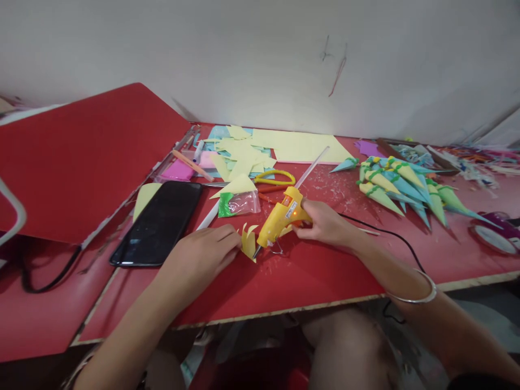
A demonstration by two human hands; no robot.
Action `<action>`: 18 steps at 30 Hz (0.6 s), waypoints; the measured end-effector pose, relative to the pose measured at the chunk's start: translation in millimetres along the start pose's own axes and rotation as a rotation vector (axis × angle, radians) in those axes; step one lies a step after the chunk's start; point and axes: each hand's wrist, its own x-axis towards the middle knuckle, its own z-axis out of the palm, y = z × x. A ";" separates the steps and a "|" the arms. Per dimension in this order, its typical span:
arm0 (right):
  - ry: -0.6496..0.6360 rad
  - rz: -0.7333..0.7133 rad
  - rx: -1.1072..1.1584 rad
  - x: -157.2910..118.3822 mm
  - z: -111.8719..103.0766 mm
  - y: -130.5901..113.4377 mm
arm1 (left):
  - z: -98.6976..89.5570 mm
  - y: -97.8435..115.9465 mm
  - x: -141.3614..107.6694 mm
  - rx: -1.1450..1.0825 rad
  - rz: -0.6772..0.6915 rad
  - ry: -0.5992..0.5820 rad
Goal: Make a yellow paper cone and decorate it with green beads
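My right hand is wrapped round the handle of a yellow hot glue gun, its small light glowing orange. A clear glue stick juts from the gun's back end, and the nozzle points down to the left. With my left hand I pinch a small pale-yellow paper piece with fringed, pointed strips. The nozzle tip is at the lower edge of this paper; whether they touch is hard to tell. Beside it lies a small plastic bag with something green in it.
A black phone lies left of my hands. Yellow-handled scissors and yellow paper scraps are behind the gun. Blue and yellow paper cones are piled at the right. A black cord runs off the table's front edge.
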 end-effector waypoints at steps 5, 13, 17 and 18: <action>0.008 -0.016 0.000 0.1 0.8 2.1 | -1.6 0.6 0.1 -0.016 -0.001 -0.009; -0.038 -0.006 0.034 -0.2 -0.3 0.7 | -2.4 0.8 0.6 -0.025 -0.001 -0.015; -0.026 -0.018 0.022 -0.4 -0.7 1.1 | -1.4 0.1 0.1 -0.028 -0.003 -0.010; -0.024 -0.020 0.019 -0.4 -0.6 1.2 | -1.0 -0.1 0.0 -0.029 -0.001 -0.005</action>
